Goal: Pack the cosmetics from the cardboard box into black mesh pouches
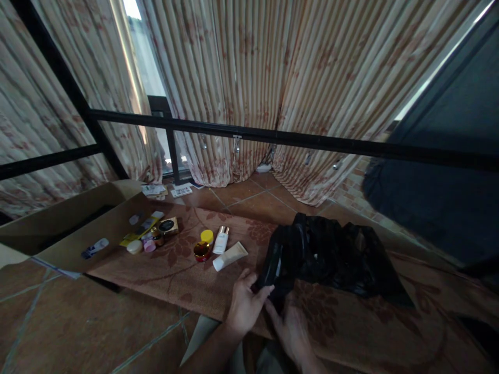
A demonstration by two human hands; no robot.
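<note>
A crumpled, shiny black plastic bag lies across the right part of the cloth-covered bench. My left hand pinches its near left edge between thumb and fingers. Close beside it, my right hand grips the near edge of the same bag; it is slightly blurred and its fingertips are partly hidden by the plastic. Left of my hands lie a white tube and a white bottle with a shiny cap. A red jar with a gold lid and a yellow-lidded jar stand next to them.
An open cardboard box sits at the left end. Small jars, a yellow packet and a gold compact box cluster beside it. A black metal rail crosses in front of the curtains. Papers lie beyond the bench.
</note>
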